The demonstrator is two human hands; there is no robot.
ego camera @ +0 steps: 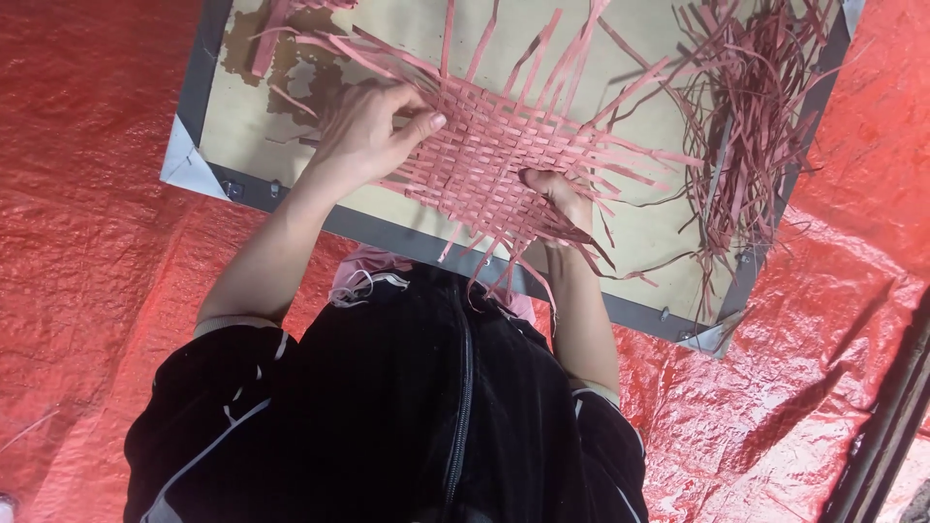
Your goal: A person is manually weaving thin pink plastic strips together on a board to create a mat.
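A: Red tarp (pixel 87 223) all round, and a tan board (pixel 639 232) lying on it. The pink woven mat (pixel 484 155) sits mid-board, loose strips (pixel 746 116) piled just beside.

B: Left hand (pixel 363 131) curled, pinching the mat's edge. Right hand (pixel 557 199) presses its near edge, fingers bent under strips.

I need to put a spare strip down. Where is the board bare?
Bare board lies left of the left hand, and a narrow patch lies between the woven mat and the loose strips. The centre, around the right hand, is crowded.
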